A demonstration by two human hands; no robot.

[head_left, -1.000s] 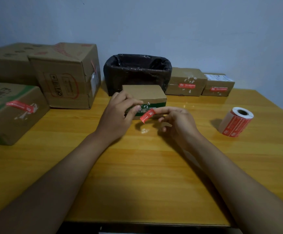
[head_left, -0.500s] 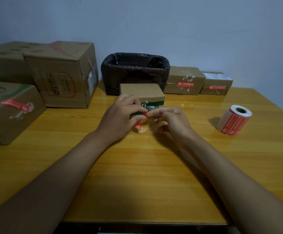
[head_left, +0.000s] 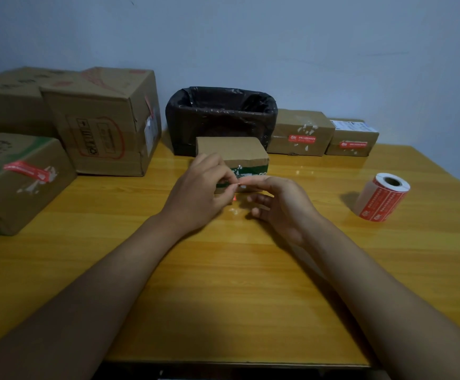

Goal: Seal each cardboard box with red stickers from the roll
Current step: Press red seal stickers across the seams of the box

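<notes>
Both hands met in front of the small box on the table. The left hand and right hand each pinched a red sticker, fingers curled. The roll lay well to the right.

small box sits mid-table, bin behind it, sticker roll to its right.
</notes>
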